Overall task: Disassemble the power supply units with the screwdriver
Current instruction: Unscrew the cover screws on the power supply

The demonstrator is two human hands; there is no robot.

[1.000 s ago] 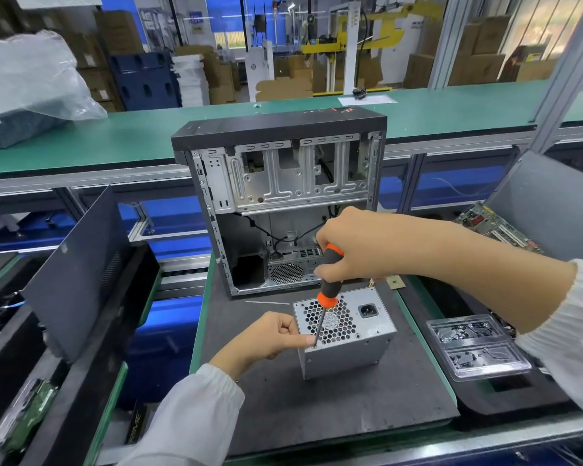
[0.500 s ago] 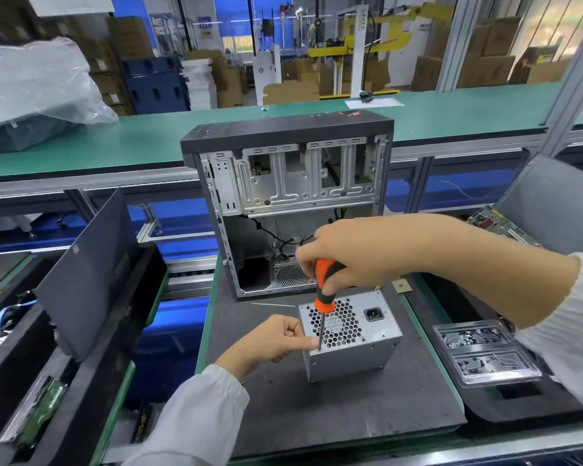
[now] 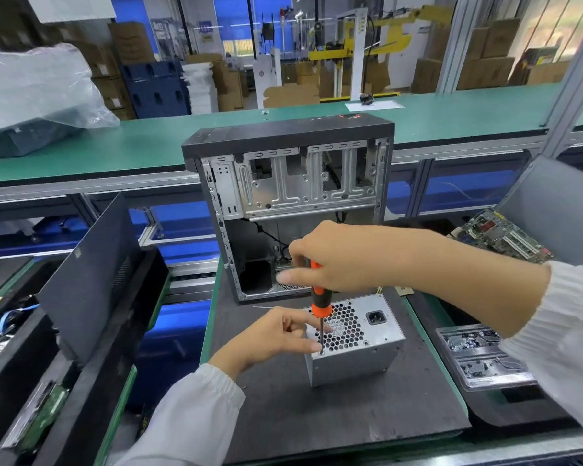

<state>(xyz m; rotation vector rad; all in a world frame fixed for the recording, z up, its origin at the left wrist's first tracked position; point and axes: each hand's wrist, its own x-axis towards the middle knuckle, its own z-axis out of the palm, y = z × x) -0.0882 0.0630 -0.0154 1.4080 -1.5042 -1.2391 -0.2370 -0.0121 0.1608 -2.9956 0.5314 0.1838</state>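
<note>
The power supply unit (image 3: 354, 359) stands on the dark mat (image 3: 283, 415), fan grille up, just in front of the open computer case (image 3: 290, 183). The right hand (image 3: 344, 260) is curled round the screwdriver (image 3: 318, 299), hiding the top of the handle, and its forefinger is blurred. The tip sits at the unit's near-left corner, where no screw can be made out. The left hand (image 3: 270, 336), beside that corner, reaches a fingertip to the shaft; whether it pinches cannot be told.

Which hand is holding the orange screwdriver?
The right hand: it grips the screwdriver by its handle from above. The left hand only has a fingertip against the shaft, low down.
</note>
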